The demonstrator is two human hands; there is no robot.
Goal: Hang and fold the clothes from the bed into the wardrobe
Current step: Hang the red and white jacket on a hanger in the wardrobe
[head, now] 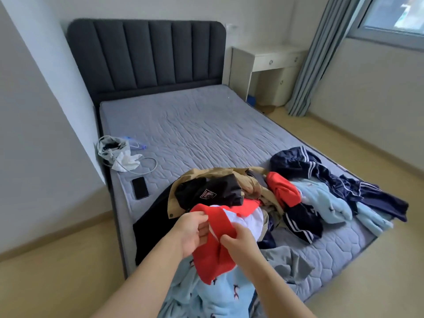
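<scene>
**Red garment held in both hands over the pile**

The bed (206, 125) carries a heap of clothes (286, 191) at its near end. The red garment (206, 260) lies at the heap's near edge, on a pale blue printed piece (218, 294), directly under both hands. Its red band runs from upper left to lower right, and the rest hangs towards the person. The left hand (190, 230) pinches the band's upper end. The right hand (241, 246) has its fingers (227, 239) curled round the lower part. Neither hand is nearer, so drawing them apart along that band should open the garment out. No wardrobe is in view
</scene>
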